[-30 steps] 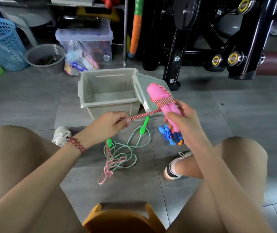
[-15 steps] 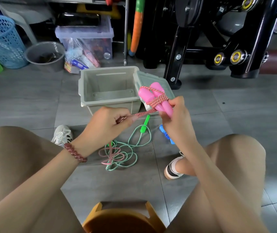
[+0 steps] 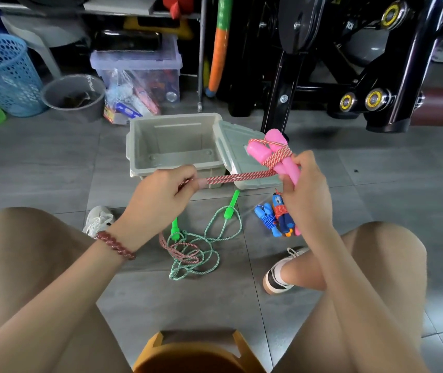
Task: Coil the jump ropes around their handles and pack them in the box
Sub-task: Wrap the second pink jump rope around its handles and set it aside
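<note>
pink handles (image 3: 274,154): two smooth, round-tipped plastic sticks, pressed side by side and held up in the air in front of the lid (image 3: 237,146), tips tilted up and away.
pink rope (image 3: 239,176): braided red-and-white cord, cinched in several tight turns round the pair. One stretch runs taut to the left, and the slack tail lies down on the floor (image 3: 53,162).
right hand (image 3: 306,195): grip curled round the lower ends of the handles, thumb up by the wraps.
left hand (image 3: 161,195): grip pinching the taut cord between thumb and fingers, with a dark red bead bracelet (image 3: 115,244) on the wrist.
box (image 3: 134,146): pale grey plastic, squarish, straight walls, open top, on the floor just behind both hands. The ribbed lid leans at its right side.
green rope (image 3: 215,232): twisted green-and-white cord in loose loops with slim bright green handles, on the tiles between the knees and tangled with the pink tail.
coiled bundles (image 3: 274,219): one blue, one dark blue and orange bound in red cord, lying together just right of the green rope.
stool (image 3: 196,354): orange-brown seat edge at the bottom.
behind: blue perforated basket (image 3: 4,74), round grey bucket (image 3: 74,95), clear lidded tub (image 3: 139,68), glossy black machine frame (image 3: 349,76).
</note>
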{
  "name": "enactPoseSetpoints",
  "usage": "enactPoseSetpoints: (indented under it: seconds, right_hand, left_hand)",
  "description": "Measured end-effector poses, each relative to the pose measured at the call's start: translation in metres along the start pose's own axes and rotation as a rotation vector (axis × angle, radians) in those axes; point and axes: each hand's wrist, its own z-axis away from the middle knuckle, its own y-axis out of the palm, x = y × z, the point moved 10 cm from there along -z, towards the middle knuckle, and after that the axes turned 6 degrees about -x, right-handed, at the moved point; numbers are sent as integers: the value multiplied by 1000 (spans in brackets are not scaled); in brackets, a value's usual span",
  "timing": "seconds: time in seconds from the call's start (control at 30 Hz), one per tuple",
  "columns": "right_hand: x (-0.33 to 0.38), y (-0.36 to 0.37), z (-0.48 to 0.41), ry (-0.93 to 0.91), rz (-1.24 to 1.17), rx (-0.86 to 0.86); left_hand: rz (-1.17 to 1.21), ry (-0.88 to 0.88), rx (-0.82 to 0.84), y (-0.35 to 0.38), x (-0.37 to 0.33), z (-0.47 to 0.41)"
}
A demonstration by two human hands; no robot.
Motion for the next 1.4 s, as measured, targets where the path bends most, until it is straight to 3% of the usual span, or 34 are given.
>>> enactPoseSetpoints:
  seconds: [0.13,0.33,0.53,0.63,0.8,1.03,1.27,1.4]
  right_hand:
    - [10,5,3,-56,33,38]
    - [27,40,17,-193,73,247]
    - [51,70,43,-348,161,583]
    - [59,78,63,-362,-7,717]
    - [68,86,87,-214,-263,916]
    - [71,77,96,-173,-414,989]
    - [79,59,94,-199,-627,1014]
    - [72,41,70,-184,-701,860]
  left_hand:
    - [438,-72,103,14,-4,3]
    - [756,-23,112,12,-37,11]
    - [498,-37,-121,-14,-26,-3]
    - [406,-46,-204,-22,-17,-8]
    - [297,-73,-225,-27,-3,-16]
    - [141,-166,-97,4,27,-28]
    - [175,-147,21,29,32,-29]
    - [210,-145,40,30,35,-28]
